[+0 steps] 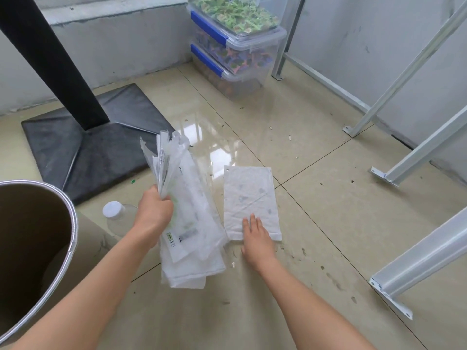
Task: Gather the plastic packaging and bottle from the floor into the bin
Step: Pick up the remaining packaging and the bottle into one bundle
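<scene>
Clutching bundle of plastic bags [187,223], left hand [154,213] fisted above floor; right hand [257,238] flat, fingers spread, on lone bag [250,198]. Bottle [118,215] lies beside bin [73,223].

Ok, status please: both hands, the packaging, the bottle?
Left hand gripping packaging bundle. Right hand flat on white bag, not lifted. Bottle on floor beside bin. Nothing blocking.
</scene>
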{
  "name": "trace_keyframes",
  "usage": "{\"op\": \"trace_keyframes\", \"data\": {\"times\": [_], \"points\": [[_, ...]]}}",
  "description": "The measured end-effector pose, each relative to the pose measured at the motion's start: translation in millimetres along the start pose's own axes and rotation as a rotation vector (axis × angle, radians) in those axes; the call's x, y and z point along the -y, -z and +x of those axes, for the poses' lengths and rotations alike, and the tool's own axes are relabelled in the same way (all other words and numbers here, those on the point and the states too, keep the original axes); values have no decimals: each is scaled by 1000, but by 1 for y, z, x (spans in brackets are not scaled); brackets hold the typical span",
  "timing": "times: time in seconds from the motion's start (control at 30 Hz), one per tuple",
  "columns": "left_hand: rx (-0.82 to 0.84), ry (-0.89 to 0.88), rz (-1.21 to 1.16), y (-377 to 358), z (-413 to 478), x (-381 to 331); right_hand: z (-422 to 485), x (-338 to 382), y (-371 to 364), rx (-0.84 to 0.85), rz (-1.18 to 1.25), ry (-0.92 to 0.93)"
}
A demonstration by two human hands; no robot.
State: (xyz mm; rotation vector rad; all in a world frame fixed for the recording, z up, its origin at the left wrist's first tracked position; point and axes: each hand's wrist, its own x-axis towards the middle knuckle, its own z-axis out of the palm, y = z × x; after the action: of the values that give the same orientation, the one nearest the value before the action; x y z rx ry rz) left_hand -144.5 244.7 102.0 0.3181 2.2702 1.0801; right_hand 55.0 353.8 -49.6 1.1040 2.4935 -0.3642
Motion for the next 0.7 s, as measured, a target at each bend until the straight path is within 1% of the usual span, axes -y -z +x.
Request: {"op": "trace_keyframes", "data": {"times": [0.07,0.13,0.2,0.27,0.33,0.4,0.47,0.5,0.57,0.6,0.63,0.67,0.7], "points": [[28,28,-55,-1,0,3,-2,4,0,-33,-115,31],[52,54,-92,-3,-3,6,-4,5,0,-59,-164,37],[63,62,-112,-5,-7,8,-3,0,7,-82,-121,17],[68,72,-120,-5,-11,9,-1,-6,19,-120,-27,-24],[78,90,-120,-5,-14,11,-4,-13,32,-147,156,-126],[103,110,-124,-5,-19,13,-9,-22,40,-223,439,-274],[112,136,-159,-4,-24,13,-20,-23,55,-359,713,-392],[112,150,-185,-4,-27,13,-27,-21,64,-452,840,-405],[122,187,-255,-3,-34,9,-45,-11,89,-604,1033,-305],[144,209,-308,-2,-38,6,-57,-4,102,-633,1108,-215],[169,231,-365,-1,-42,3,-70,4,114,-630,1165,-98],[196,257,-421,0,-46,0,-82,12,123,-616,1169,26],[224,284,-475,1,-50,-3,-93,20,130,-609,1118,147]]}}
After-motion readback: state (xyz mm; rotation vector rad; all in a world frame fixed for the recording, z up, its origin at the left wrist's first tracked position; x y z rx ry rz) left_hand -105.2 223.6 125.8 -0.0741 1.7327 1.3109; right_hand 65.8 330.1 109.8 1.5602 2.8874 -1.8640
